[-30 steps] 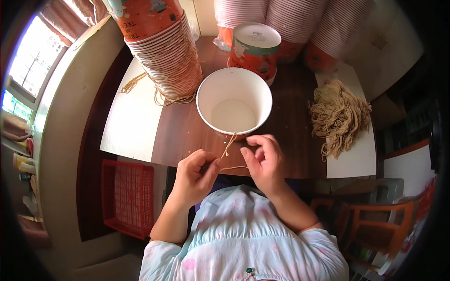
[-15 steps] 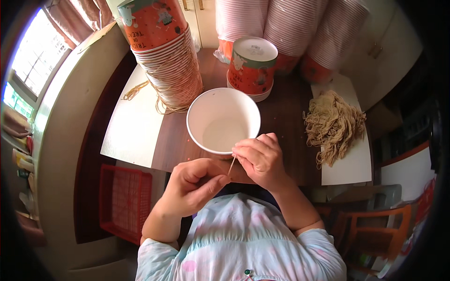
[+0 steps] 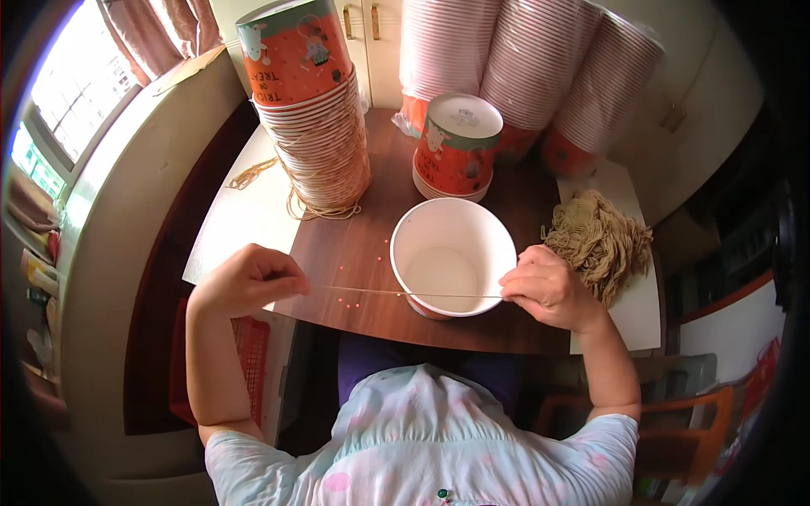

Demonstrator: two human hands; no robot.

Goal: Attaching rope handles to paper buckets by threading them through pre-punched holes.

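Observation:
A thin tan string (image 3: 359,291) is pulled nearly straight between my two hands. My left hand (image 3: 260,280) pinches one end at the left, over the table's near left part. At the other end my right hand (image 3: 547,288) has its fingers closed on the string, close against the right side of a white-mouthed paper bucket (image 3: 405,244). The string crosses the near part of the bucket's mouth. Whether my right fingers also touch the rim cannot be made out. The bucket stands upright, and no contents show inside it.
Behind it, an orange-and-green paper bucket (image 3: 458,152) stands upside down. A tall bucket stack (image 3: 321,160) with strings hanging round it rises at the left. Wrapped stacks (image 3: 540,67) line the back. A tangled string heap (image 3: 603,240) lies right, a red basket (image 3: 251,350) below left.
My hands have moved far apart, stretching the string between them. The open bucket now sits farther right and nearer me, and small pinkish bits show on the table. The view has shifted slightly.

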